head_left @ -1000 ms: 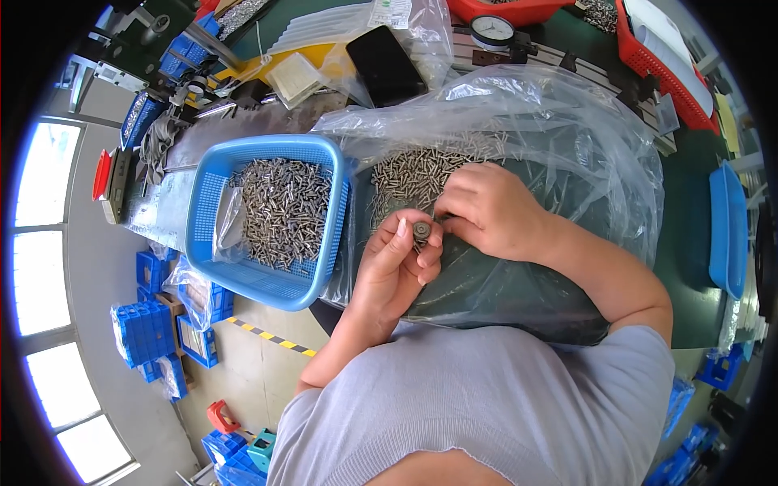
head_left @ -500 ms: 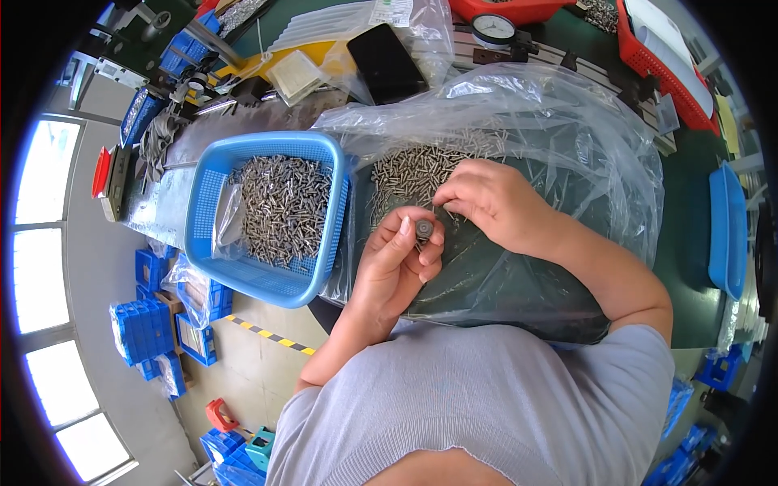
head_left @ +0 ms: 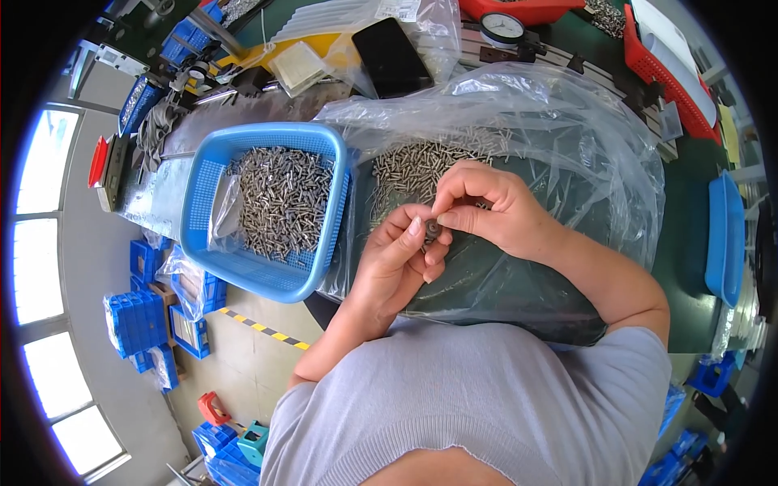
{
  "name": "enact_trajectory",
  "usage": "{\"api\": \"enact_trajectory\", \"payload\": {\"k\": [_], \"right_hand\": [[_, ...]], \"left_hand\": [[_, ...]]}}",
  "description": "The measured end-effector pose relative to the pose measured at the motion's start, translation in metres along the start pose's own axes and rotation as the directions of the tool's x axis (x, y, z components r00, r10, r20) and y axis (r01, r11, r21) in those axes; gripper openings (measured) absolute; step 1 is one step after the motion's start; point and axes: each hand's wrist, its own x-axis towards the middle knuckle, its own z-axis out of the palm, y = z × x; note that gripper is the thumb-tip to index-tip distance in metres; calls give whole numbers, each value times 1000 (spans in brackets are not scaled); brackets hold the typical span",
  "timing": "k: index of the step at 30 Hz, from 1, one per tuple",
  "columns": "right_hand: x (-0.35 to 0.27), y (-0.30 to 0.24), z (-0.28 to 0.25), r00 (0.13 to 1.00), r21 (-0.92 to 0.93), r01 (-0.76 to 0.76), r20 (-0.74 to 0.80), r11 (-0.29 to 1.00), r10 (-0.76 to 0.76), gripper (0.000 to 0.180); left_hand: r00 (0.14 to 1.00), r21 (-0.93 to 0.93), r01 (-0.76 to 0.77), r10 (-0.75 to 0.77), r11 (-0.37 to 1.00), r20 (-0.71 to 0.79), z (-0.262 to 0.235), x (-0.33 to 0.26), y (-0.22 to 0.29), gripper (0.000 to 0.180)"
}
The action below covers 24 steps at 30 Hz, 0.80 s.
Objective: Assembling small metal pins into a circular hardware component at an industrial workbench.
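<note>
Between the thumb and fingers of my left hand (head_left: 389, 263), which is closed, sits a small round grey metal part (head_left: 433, 230). My right hand (head_left: 496, 209) is closed in a pinch, its thumb and fingertips right at the upper edge of that part. Whatever lies between those fingertips is too small or too hidden to make out. Just beyond both hands, a pile of small metal pins (head_left: 409, 168) is spread on clear plastic sheeting (head_left: 559, 275). To the left stands a blue plastic basket (head_left: 279, 280) filled with similar small metal pieces (head_left: 284, 202) and a clear bag.
Behind the sheeting lie a black phone (head_left: 392, 57) and a flat clear case (head_left: 298, 68). A dial gauge (head_left: 502, 28) stands at the back beside a metal rail. Red trays (head_left: 660, 89) and a blue tray (head_left: 724, 235) line the right side.
My right hand has moved in to my left, and its pinched fingertips now meet the round part. My left hand still holds that part. The whole view has shifted slightly.
</note>
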Motion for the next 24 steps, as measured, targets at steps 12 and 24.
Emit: {"api": "enact_trajectory", "payload": {"k": [12, 24], "right_hand": [[-2, -3, 2, 999, -77, 38, 25, 996, -36, 9], [-3, -2, 5, 996, -150, 93, 1, 984, -94, 10]], "left_hand": [[1000, 25, 4, -4, 1000, 12, 1, 0, 2, 23], [999, -7, 14, -14, 1000, 30, -5, 0, 1, 20]]}}
